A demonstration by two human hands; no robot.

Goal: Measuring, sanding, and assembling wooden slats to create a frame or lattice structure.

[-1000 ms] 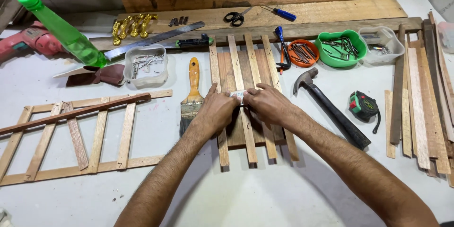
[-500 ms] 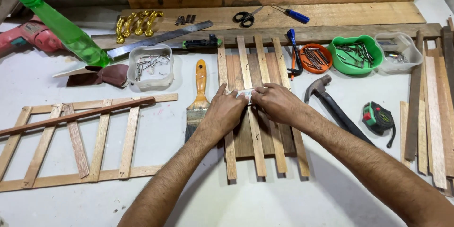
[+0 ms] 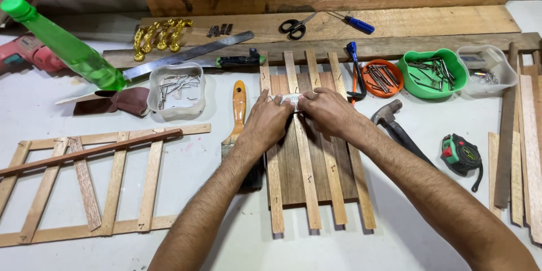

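Pinching small white strip [image 3: 289, 100] between both hands: left hand [image 3: 270, 122] and right hand [image 3: 327, 112] fingers curled tight on its ends, pressed flat onto slat panel [image 3: 309, 158] near top. Panel: dark board under four pale rough slats, centre of white table [image 3: 226, 192]. Paintbrush [image 3: 238, 107] just left; hammer [image 3: 398, 130] just right. Bare table below panel's lower edge.

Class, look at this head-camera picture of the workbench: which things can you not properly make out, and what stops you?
- Small white piece between the left hand and right hand: fingers cover most of it.
- Paintbrush bristles: hidden under the left forearm.
- Red power tool: cut off by the left edge, behind the green bottle.
- Clear tub contents: too small.
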